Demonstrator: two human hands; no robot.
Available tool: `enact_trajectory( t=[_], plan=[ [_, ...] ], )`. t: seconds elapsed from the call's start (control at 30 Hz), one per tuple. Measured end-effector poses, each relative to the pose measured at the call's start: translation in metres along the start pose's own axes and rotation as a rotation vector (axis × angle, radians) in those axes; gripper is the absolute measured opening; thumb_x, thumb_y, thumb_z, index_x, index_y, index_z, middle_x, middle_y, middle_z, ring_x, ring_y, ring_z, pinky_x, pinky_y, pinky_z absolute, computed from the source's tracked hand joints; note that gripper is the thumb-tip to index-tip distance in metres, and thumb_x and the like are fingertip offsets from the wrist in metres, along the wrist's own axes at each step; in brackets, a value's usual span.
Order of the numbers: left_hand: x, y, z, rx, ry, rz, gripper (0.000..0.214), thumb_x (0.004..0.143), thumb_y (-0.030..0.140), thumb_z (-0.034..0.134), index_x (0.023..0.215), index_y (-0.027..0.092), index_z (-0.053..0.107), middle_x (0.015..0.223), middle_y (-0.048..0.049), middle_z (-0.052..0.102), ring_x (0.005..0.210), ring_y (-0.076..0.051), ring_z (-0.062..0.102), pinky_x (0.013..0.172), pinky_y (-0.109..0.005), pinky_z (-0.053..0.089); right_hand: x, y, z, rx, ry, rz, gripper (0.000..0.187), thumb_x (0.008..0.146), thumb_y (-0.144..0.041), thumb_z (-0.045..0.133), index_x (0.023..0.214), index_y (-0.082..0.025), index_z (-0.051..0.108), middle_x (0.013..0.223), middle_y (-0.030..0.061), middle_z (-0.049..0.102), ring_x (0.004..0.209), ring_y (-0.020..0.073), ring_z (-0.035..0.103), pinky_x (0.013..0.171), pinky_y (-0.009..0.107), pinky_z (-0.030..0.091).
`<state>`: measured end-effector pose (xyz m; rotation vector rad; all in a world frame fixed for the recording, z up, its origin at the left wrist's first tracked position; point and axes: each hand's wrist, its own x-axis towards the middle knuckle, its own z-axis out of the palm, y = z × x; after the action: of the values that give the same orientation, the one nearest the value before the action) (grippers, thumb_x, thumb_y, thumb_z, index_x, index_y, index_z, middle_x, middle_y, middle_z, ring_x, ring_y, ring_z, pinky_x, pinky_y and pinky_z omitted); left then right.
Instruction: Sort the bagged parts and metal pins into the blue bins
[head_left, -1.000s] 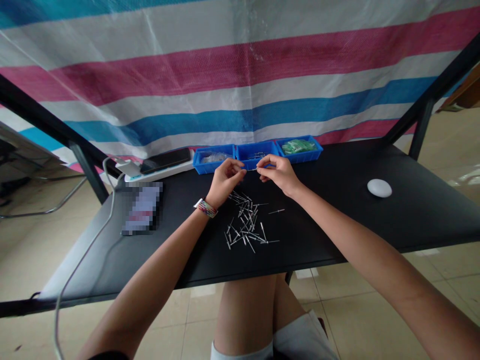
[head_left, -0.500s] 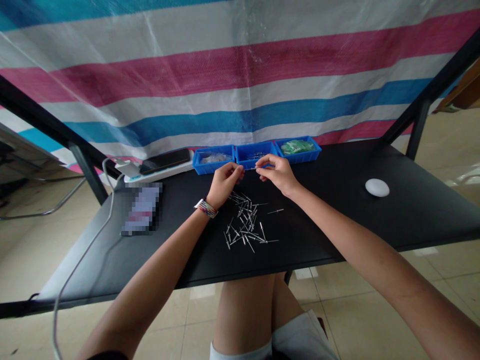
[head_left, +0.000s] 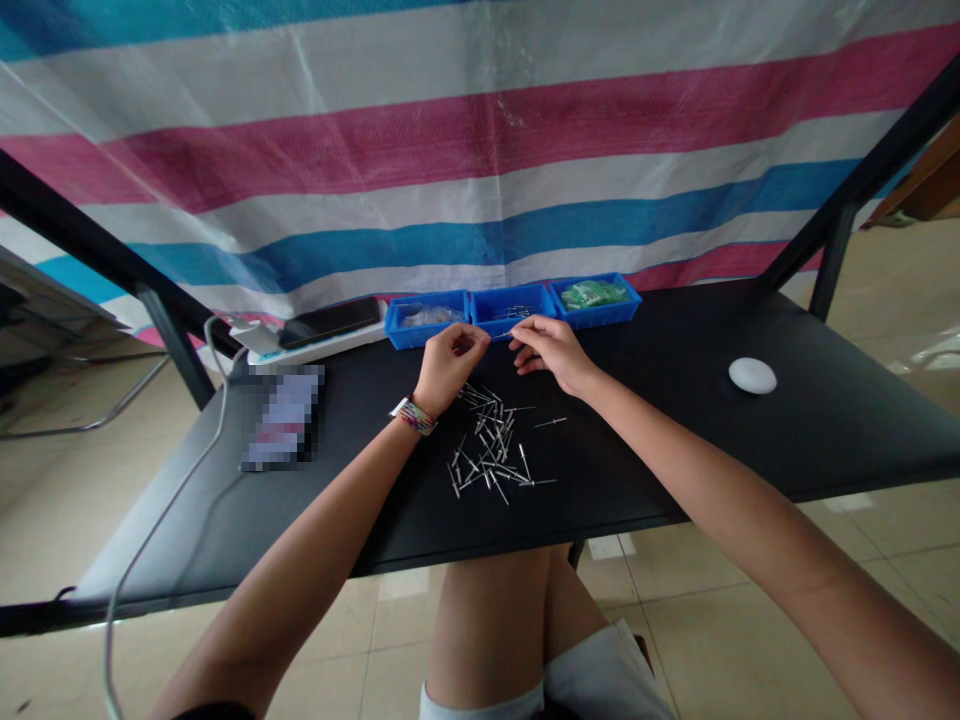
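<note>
At the far middle of the black table [head_left: 637,420], I have the left hand [head_left: 448,372] and right hand [head_left: 556,352] facing each other, fingertips pinched nearly closed on opposite ends of one slim rivet [head_left: 501,337], just nearer than the middle blue tray [head_left: 517,297]. Gripping both ends probably steadies so thin a piece. Nearer lies a loose rivet pile [head_left: 495,440], handily between my forearms; the left tray [head_left: 409,340] and right tray [head_left: 600,316] seem lined up to separate their differing contents.
</note>
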<state>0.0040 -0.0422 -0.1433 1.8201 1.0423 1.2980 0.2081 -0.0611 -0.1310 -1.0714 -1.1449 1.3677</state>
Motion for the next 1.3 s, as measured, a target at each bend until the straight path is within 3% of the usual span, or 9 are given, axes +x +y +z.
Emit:
enact_trajectory(
  t=[0.23, 0.47, 0.57, 0.73, 0.8, 0.87, 1.03, 1.3],
  plan=[
    [0.0, 0.0, 0.0, -0.048, -0.008, -0.029, 0.024, 0.088, 0.04, 0.078, 0.089, 0.018, 0.07, 0.083, -0.004, 0.07, 0.073, -0.015, 0.064, 0.062, -0.024, 0.052, 0.004, 0.007, -0.002, -0.031, 0.012, -0.034, 0.014, 0.082, -0.025, 0.083, 0.087, -0.019, 0.071, 0.083, 0.001, 0.074, 0.06, 0.0112, 0.069, 0.052, 0.022, 0.061],
    [0.002, -0.005, -0.001, -0.172, 0.026, -0.034, 0.018, 0.09, 0.032, 0.075, 0.09, 0.019, 0.064, 0.081, -0.0018, 0.067, 0.067, -0.012, 0.065, 0.055, -0.019, 0.052, 0.014, 0.008, -0.013, -0.092, 0.21, -0.357, 0.011, 0.079, -0.027, 0.075, 0.086, -0.02, 0.072, 0.085, 0.0006, 0.072, 0.061, 0.0117, 0.07, 0.057, 0.025, 0.063],
    [0.002, -0.006, 0.0, -0.186, 0.026, -0.048, 0.014, 0.091, 0.028, 0.073, 0.091, 0.019, 0.063, 0.082, -0.0018, 0.067, 0.067, -0.012, 0.067, 0.054, -0.019, 0.053, 0.017, 0.012, -0.016, -0.126, 0.243, -0.376, 0.019, 0.079, -0.024, 0.07, 0.096, -0.019, 0.074, 0.101, 0.0049, 0.076, 0.063, 0.0136, 0.073, 0.06, 0.029, 0.065],
    [0.003, -0.006, 0.0, -0.194, 0.038, -0.061, 0.009, 0.092, 0.023, 0.07, 0.092, 0.019, 0.062, 0.081, -0.0014, 0.066, 0.066, -0.011, 0.067, 0.055, -0.02, 0.055, 0.01, 0.016, -0.01, -0.252, 0.158, -0.288, 0.039, 0.081, -0.021, 0.065, 0.119, -0.02, 0.074, 0.115, 0.0087, 0.078, 0.063, 0.0156, 0.074, 0.055, 0.029, 0.061],
    [0.004, -0.006, -0.001, -0.198, 0.041, -0.059, 0.007, 0.092, 0.023, 0.068, 0.091, 0.019, 0.062, 0.081, -0.0013, 0.066, 0.066, -0.011, 0.067, 0.054, -0.02, 0.055, 0.005, 0.015, -0.006, -0.345, 0.148, -0.358, 0.033, 0.083, -0.02, 0.063, 0.114, -0.02, 0.076, 0.118, 0.0086, 0.078, 0.061, 0.0138, 0.071, 0.054, 0.028, 0.057],
    [0.004, -0.007, -0.001, -0.203, 0.042, -0.055, 0.006, 0.092, 0.022, 0.067, 0.091, 0.019, 0.062, 0.08, -0.0011, 0.066, 0.065, -0.011, 0.067, 0.054, -0.02, 0.055, 0.001, 0.014, -0.003, -0.456, 0.083, -0.447, 0.024, 0.085, -0.016, 0.062, 0.102, -0.019, 0.077, 0.108, 0.0071, 0.079, 0.063, 0.0137, 0.069, 0.058, 0.027, 0.055],
    [0.004, -0.007, -0.003, -0.195, 0.052, -0.039, 0.004, 0.09, 0.019, 0.065, 0.089, 0.019, 0.062, 0.082, -0.0013, 0.067, 0.066, -0.011, 0.067, 0.054, -0.02, 0.054, -0.009, 0.016, 0.007, -0.797, -0.271, -0.555, 0.019, 0.084, -0.006, 0.063, 0.085, -0.019, 0.077, 0.086, 0.0024, 0.073, 0.074, 0.0146, 0.064, 0.071, 0.027, 0.048],
    [0.002, -0.005, -0.001, -0.177, 0.054, -0.04, 0.005, 0.091, 0.018, 0.066, 0.09, 0.02, 0.062, 0.081, -0.0011, 0.067, 0.066, -0.012, 0.067, 0.054, -0.02, 0.052, -0.02, 0.014, 0.016, -1.01, -0.269, -0.421, 0.007, 0.082, -0.016, 0.079, 0.081, -0.019, 0.074, 0.081, -0.0008, 0.067, 0.072, 0.0128, 0.057, 0.067, 0.026, 0.038]
  ],
)
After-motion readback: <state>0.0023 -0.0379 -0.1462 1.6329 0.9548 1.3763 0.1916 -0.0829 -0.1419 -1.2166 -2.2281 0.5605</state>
